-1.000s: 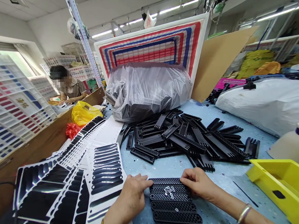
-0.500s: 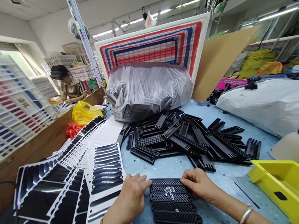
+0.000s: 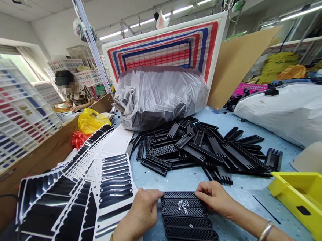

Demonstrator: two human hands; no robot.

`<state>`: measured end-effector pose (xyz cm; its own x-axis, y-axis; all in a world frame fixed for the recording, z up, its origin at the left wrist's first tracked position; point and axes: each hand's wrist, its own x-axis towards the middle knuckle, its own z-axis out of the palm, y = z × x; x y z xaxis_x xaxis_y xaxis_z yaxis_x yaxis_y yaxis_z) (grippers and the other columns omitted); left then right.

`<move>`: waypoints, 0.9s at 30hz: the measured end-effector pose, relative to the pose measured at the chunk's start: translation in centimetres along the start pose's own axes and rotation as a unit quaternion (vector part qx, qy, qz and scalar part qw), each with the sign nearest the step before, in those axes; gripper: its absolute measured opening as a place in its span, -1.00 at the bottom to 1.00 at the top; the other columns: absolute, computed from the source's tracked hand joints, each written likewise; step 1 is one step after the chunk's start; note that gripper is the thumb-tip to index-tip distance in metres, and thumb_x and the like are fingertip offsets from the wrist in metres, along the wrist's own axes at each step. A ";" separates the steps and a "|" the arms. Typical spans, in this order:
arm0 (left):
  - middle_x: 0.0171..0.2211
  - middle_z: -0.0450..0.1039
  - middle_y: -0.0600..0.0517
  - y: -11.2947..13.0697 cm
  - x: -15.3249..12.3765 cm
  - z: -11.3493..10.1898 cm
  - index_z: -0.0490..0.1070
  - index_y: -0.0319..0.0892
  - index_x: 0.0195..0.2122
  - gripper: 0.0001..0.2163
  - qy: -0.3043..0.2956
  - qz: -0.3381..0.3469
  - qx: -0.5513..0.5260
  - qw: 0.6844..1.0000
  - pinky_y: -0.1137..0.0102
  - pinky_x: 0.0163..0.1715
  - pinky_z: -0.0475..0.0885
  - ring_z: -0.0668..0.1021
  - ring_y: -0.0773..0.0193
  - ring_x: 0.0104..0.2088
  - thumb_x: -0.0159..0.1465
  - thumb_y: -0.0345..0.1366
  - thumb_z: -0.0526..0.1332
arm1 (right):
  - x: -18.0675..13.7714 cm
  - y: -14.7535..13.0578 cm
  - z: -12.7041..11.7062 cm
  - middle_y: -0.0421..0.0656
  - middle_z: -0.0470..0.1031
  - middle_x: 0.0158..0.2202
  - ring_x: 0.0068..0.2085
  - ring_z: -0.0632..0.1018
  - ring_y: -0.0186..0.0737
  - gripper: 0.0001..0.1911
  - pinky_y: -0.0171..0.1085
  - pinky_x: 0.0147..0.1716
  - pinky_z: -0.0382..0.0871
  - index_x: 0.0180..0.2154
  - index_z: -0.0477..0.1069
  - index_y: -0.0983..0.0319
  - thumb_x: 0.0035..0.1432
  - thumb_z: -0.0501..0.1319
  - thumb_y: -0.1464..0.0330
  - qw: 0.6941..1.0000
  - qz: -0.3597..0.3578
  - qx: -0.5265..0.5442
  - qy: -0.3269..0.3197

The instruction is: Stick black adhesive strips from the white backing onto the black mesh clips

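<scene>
Fingertips of the left hand (image 3: 144, 212) touch the left end of the far bar (image 3: 180, 195), but I cannot tell if they pinch it; the right hand (image 3: 214, 199) pinches its right end. This bar lies in a row of black bars (image 3: 187, 235) on the blue table (image 3: 154, 181). I think both ends need even, gentle pressure, so that the small white rings (image 3: 184, 206) on the row do not slide.
</scene>
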<state>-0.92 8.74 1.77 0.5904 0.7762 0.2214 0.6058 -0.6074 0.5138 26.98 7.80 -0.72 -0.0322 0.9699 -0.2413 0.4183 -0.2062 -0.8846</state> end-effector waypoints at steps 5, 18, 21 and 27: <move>-0.29 0.66 -0.04 -0.2 -0.1 0.0 0.55 -0.09 -0.09 -0.63 0.020 -0.010 0.004 1.000 0.29 -0.13 0.47 0.65 0.15 -0.25 0.21 -0.53 0.06 | 0.0 -0.1 0.0 -0.34 0.24 -0.72 -0.72 0.32 -0.35 -0.72 -0.34 -0.72 0.15 -0.59 0.31 0.16 -0.11 0.19 0.10 1.000 0.000 -0.001 -0.004; -0.15 0.61 -0.16 0.3 -0.4 -0.2 0.50 -0.16 -0.07 -0.56 -0.049 0.026 0.152 0.987 -0.01 -0.14 0.48 0.58 -0.20 -0.01 0.03 -0.60 0.13 | 0.0 -0.3 -0.1 -0.33 0.24 -0.72 -0.71 0.31 -0.34 -0.73 -0.33 -0.70 0.16 -0.59 0.30 0.15 -0.11 0.21 0.10 1.000 0.004 -0.008 -0.010; -0.12 0.60 -0.18 0.2 -0.5 0.1 0.48 -0.20 -0.10 -0.57 -0.031 0.040 0.166 0.985 -0.05 -0.12 0.47 0.58 -0.20 0.00 0.02 -0.63 0.11 | 0.0 -0.3 -0.1 -0.33 0.25 -0.72 -0.72 0.31 -0.34 -0.74 -0.33 -0.71 0.16 -0.59 0.31 0.15 -0.12 0.20 0.11 1.000 0.006 -0.007 -0.011; -0.06 0.60 -0.17 -0.1 -0.5 0.3 0.45 -0.15 0.03 -0.47 -0.004 0.056 0.134 0.989 0.02 -0.17 0.49 0.58 -0.17 0.01 0.03 -0.62 0.11 | 0.0 -0.3 -0.1 -0.34 0.24 -0.73 -0.72 0.32 -0.34 -0.74 -0.33 -0.70 0.17 -0.59 0.29 0.15 -0.10 0.19 0.12 1.000 0.008 -0.003 -0.012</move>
<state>-1.13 8.35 1.33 0.6660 0.7003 0.2570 0.6550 -0.7139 0.2476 26.92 7.83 -0.39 -0.0474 0.9631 -0.2648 0.4251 -0.2204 -0.8779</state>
